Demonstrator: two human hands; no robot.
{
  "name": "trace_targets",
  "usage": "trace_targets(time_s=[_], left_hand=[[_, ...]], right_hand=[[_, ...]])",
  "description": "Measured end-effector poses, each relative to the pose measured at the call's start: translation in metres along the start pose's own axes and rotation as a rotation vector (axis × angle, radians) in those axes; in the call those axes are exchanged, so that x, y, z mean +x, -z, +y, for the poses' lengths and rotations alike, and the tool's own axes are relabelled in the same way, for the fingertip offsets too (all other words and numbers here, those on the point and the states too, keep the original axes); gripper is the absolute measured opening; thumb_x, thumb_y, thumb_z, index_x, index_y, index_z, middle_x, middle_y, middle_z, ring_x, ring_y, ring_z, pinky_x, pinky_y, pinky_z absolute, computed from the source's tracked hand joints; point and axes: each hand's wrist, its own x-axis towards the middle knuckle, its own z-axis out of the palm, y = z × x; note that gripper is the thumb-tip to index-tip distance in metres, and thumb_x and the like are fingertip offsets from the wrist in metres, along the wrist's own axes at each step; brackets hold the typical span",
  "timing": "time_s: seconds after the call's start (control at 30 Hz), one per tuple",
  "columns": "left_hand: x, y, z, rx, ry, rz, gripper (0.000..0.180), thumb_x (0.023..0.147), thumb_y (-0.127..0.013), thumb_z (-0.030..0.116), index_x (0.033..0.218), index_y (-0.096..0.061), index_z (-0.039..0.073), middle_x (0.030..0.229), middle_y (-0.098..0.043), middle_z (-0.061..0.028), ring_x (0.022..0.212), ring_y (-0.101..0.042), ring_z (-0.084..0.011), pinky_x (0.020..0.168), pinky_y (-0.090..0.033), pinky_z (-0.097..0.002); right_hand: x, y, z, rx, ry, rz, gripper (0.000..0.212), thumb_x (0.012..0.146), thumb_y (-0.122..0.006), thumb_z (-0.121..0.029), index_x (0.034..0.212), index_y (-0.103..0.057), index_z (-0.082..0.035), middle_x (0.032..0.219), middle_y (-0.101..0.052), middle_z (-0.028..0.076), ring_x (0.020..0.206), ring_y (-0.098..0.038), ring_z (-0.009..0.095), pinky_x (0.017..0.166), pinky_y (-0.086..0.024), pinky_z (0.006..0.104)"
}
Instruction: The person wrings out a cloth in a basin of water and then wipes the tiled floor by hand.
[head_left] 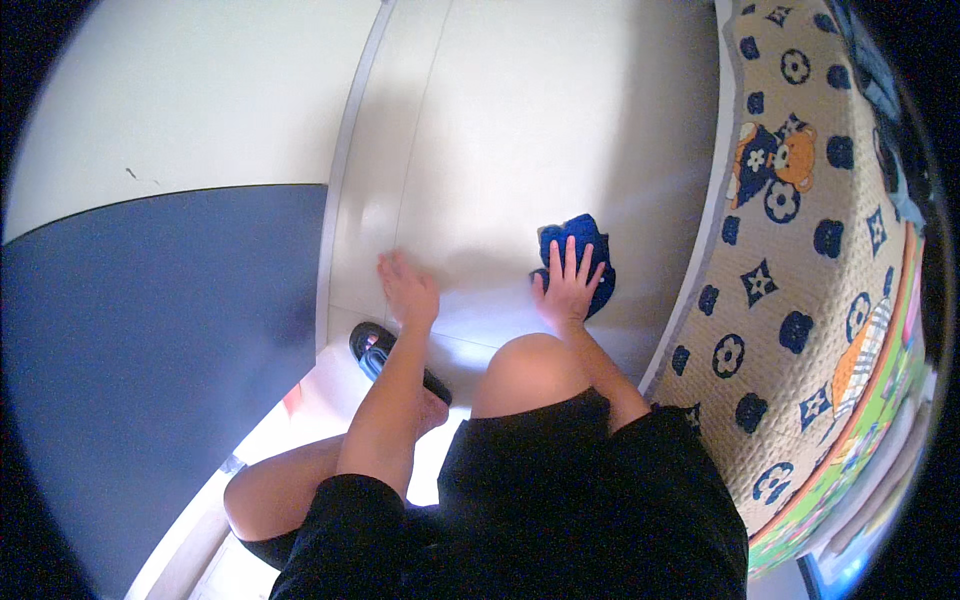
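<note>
On the pale floor (pixel 510 130) lies a crumpled dark blue cloth (pixel 567 232). My right hand (pixel 568 292) rests flat on it, fingers spread, pressing it against the floor. Part of the cloth is hidden under the palm. To the left, my left hand (pixel 408 290) is held out over the floor with nothing in it; its fingers are somewhat blurred but look stretched out. Whether it touches the floor I cannot tell. Just below that hand is a black slipper (pixel 375 345) on my foot. My bent knee (pixel 530 370) shows between the two arms.
Along the right runs a quilted beige cover (pixel 750 330) with dark blue bear and flower prints, hanging down to the floor's edge. Folded fabrics are piled beyond it. On the left stands a wall with a white upper part (pixel 200 100) and a dark blue-grey panel (pixel 170 350).
</note>
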Motion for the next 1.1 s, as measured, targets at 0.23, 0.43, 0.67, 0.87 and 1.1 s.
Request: trace_targets(time_s=[0.23, 0.43, 0.67, 0.87, 1.1], left_hand=[[0.004, -0.026, -0.042, 0.05, 0.04, 0.108, 0.074, 0.1, -0.052, 0.044, 0.166, -0.028, 0.018, 0.174, -0.017, -0.0168, 0.16, -0.013, -0.039, 0.127, -0.012, -0.0615], [-0.007, -0.042, -0.067, 0.106, 0.003, 0.152, 0.078, 0.098, -0.053, 0.047, 0.167, -0.027, 0.023, 0.175, -0.017, -0.0141, 0.161, -0.013, -0.0389, 0.127, -0.011, -0.0604], [-0.006, -0.043, -0.06, 0.065, -0.014, 0.151, 0.079, 0.097, -0.051, 0.047, 0.167, -0.027, 0.022, 0.175, -0.015, -0.0144, 0.161, -0.012, -0.0387, 0.127, -0.01, -0.062], [-0.006, -0.04, -0.067, 0.108, -0.008, 0.144, 0.08, 0.096, -0.054, 0.047, 0.167, -0.029, 0.021, 0.175, -0.016, -0.0145, 0.161, -0.012, -0.0402, 0.127, -0.01, -0.0621], [-0.008, -0.036, -0.058, 0.081, -0.026, 0.123, 0.076, 0.099, -0.05, 0.047, 0.167, -0.029, 0.02, 0.174, -0.018, -0.016, 0.16, -0.013, -0.0407, 0.126, -0.012, -0.0628]], right_hand=[[0.002, -0.001, 0.015, -0.051, 0.071, -0.027, 0.08, 0.087, -0.069, -0.043, 0.159, -0.045, -0.018, 0.172, -0.027, 0.012, 0.158, -0.016, 0.046, 0.122, -0.009, 0.0726], [0.061, 0.008, 0.025, -0.06, 0.455, -0.081, 0.073, 0.087, -0.069, -0.043, 0.155, -0.051, -0.023, 0.167, -0.037, 0.012, 0.154, -0.029, 0.045, 0.123, -0.015, 0.0712], [0.255, 0.003, 0.021, -0.167, 0.206, 0.299, 0.066, 0.099, -0.054, -0.047, 0.16, -0.043, -0.026, 0.168, -0.037, 0.009, 0.155, -0.03, 0.042, 0.121, -0.02, 0.0698], [0.193, -0.02, -0.047, -0.089, 0.434, 0.233, 0.066, 0.094, -0.06, -0.043, 0.156, -0.05, -0.023, 0.166, -0.04, 0.01, 0.153, -0.033, 0.042, 0.122, -0.019, 0.0678], [-0.015, -0.028, -0.074, 0.113, 1.037, -0.348, 0.071, 0.085, -0.072, -0.05, 0.151, -0.055, -0.03, 0.164, -0.042, 0.004, 0.154, -0.032, 0.035, 0.121, -0.018, 0.0692]])
